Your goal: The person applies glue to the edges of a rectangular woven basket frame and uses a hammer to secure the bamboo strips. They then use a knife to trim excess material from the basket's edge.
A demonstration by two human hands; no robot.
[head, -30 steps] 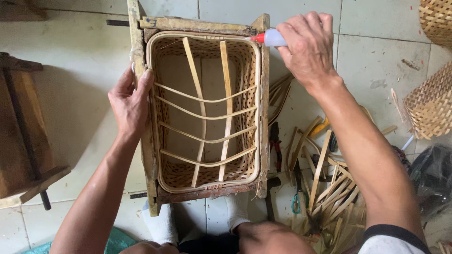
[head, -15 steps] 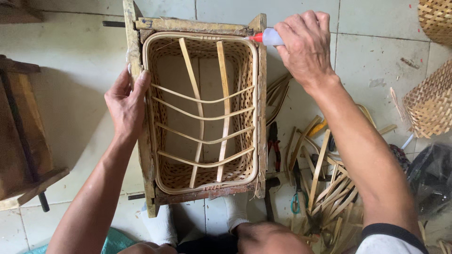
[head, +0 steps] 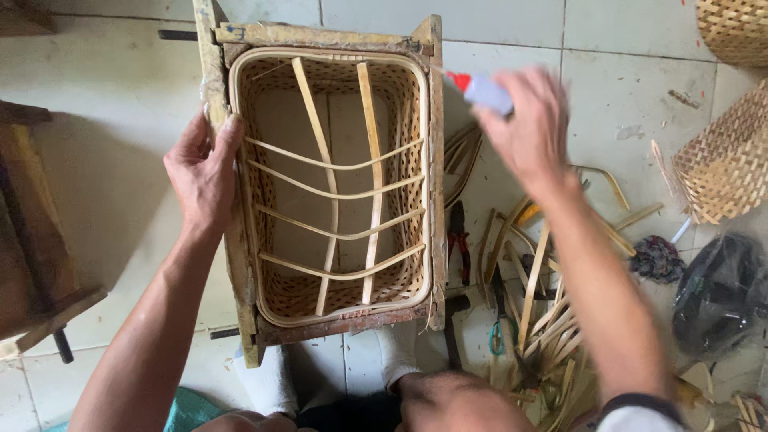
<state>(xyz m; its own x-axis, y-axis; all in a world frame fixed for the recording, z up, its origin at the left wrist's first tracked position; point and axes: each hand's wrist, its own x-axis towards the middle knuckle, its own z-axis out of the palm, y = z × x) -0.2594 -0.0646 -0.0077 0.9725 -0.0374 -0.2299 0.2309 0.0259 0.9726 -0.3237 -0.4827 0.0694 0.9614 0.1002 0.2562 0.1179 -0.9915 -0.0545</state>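
- We see the left hand (head: 202, 172) gripping the left rail of a wooden frame (head: 436, 160), its fingers (head: 226, 132) curled over the rail's inner edge and the thumb on the outer side.
- Inside that frame sits a half-woven rectangular basket (head: 404, 112), lying on the tiled floor (head: 104, 120) in the middle of the view; thin bamboo strips cross its open bottom, two running lengthwise and four bowed across.
- The right hand (head: 532, 132) hovers just right of the frame's far right corner, clenched around a small glue tube (head: 484, 92) with a red tip that points toward that corner. The hand is blurred, so we cannot tell whether the tip touches the wood.
- Most of the tube is hidden inside the fist; only the pale neck and red cap show.
- Near and to the right of the frame lies a loose heap of bamboo strips (head: 532, 288), partly covered by the right forearm. Red-handled pliers (head: 458, 240) lie just beside the frame.
- A woven basket (head: 724, 168) at the right and another one (head: 736, 28) at the far right corner are both cut off by the edge.
- A dark bag-like object (head: 720, 296) on the right is hard to make out.
- At the left, a wooden stool (head: 32, 240) is only partly in view.
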